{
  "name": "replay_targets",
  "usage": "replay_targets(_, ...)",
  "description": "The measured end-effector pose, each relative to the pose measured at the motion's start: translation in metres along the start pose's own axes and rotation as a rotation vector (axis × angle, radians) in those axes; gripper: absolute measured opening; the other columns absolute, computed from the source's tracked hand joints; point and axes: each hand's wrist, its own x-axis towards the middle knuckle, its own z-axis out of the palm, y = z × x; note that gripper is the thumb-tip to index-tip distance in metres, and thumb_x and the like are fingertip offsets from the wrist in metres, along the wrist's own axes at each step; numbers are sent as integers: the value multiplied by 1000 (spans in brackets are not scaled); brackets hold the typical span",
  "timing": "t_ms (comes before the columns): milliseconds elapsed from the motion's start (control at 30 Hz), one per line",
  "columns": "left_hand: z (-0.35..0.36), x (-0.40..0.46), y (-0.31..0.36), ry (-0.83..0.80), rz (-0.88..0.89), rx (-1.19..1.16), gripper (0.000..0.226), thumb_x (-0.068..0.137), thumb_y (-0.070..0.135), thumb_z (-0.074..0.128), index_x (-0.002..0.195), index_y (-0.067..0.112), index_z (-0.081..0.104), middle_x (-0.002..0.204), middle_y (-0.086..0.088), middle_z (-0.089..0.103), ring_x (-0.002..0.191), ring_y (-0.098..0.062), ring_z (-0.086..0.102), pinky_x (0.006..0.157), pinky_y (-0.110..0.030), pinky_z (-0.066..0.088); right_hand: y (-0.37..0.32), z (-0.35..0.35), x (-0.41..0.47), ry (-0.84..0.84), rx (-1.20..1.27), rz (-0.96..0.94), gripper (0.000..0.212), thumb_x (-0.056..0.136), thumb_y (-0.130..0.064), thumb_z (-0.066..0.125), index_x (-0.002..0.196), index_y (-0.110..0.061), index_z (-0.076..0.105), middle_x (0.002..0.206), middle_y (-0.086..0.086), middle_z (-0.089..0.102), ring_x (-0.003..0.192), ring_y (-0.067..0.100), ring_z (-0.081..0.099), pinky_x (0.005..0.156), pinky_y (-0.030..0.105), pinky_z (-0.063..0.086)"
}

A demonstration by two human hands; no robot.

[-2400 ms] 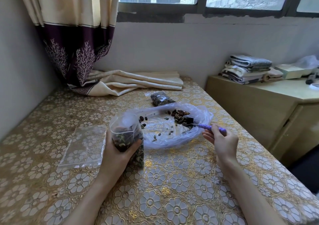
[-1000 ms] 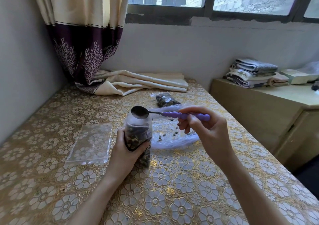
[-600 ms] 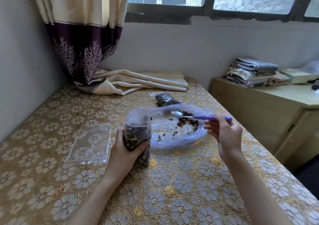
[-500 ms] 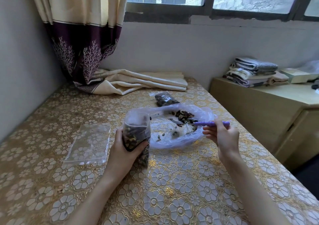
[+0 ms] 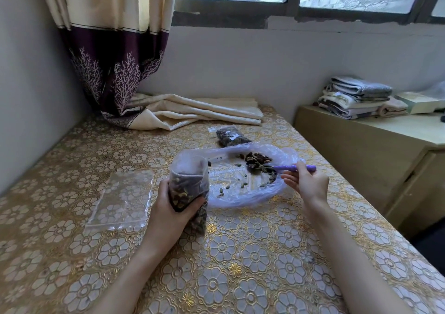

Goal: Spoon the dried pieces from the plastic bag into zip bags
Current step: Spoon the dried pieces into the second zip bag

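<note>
My left hand [image 5: 168,207] grips an upright clear zip bag [image 5: 189,181] partly filled with dark dried pieces, its mouth open at the top. To its right lies a wide thin plastic bag [image 5: 243,193] spread open on the table, with a small heap of dried pieces [image 5: 257,158] at its far side and several loose ones scattered inside. My right hand [image 5: 308,183] pinches the purple handle of a spoon [image 5: 284,167]. The spoon's bowl lies low in the plastic bag, just below the heap.
An empty flat zip bag [image 5: 122,199] lies left of my left hand. A filled, closed zip bag [image 5: 231,136] rests behind the plastic bag. A folded curtain [image 5: 192,111] lies at the table's back. A low cabinet [image 5: 375,159] with folded towels [image 5: 354,97] stands to the right.
The spoon emptied over the zip bag one second ago, then swung right and down into the plastic bag. My left hand has kept the zip bag upright in place.
</note>
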Motion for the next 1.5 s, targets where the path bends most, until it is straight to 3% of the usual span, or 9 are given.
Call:
replay_targets(233,0,0,0,-3,-7,-5,68,55,56,68,110,19,50,99,27,60,93,16,53,68,0,39,12,2,2,-34,-59,-35,23,95,-17,54,95,3,64,80,16,69,66,20,69,57,20,55)
replay_targets(467,0,0,0,5,-19,14,65,55,53,70,108,21,50,102,19,61,92,14,55,70,-7,43,11,-2,-7,-51,-6,-23,22,94,-16,55,84,1,65,74,14,69,59,16,68,53,19,53)
replay_targets(533,0,0,1,22,-18,31,53,60,44,74,104,30,48,100,18,61,90,12,55,69,-11,45,9,-3,-11,-54,12,-25,22,93,-15,55,84,3,65,73,14,69,58,17,67,52,19,53)
replay_targets(633,-1,0,2,43,0,52,49,67,24,79,98,39,45,99,19,60,88,15,55,66,-4,43,5,-2,-16,-67,32,-42,23,93,-14,55,84,5,65,72,15,68,58,17,67,52,19,53)
replay_targets(900,0,1,-2,33,-38,54,53,68,26,79,110,26,46,104,12,62,96,-3,58,68,-12,43,-17,9,-36,-121,117,-102,24,93,-10,53,77,1,66,59,7,68,54,17,64,49,19,51)
replay_targets(1167,1,2,-2,35,-48,49,51,67,28,79,105,37,46,103,18,60,96,6,55,67,-5,43,-59,23,-66,-277,246,-191,23,94,-11,51,79,-2,67,62,12,69,54,19,65,49,20,50)
replay_targets(1267,1,2,-3,33,-54,58,55,68,30,79,112,30,47,105,16,59,97,3,55,70,-10,42,-72,29,-78,-355,263,-219,29,94,-10,50,73,-8,69,63,12,69,53,20,64,48,20,49)
replay_targets(1500,1,2,-3,51,-38,94,54,66,34,78,108,28,46,100,20,58,91,13,51,65,-6,42,-78,39,-93,-565,105,-372,18,94,-1,47,88,-2,64,68,13,69,57,23,65,51,24,51)
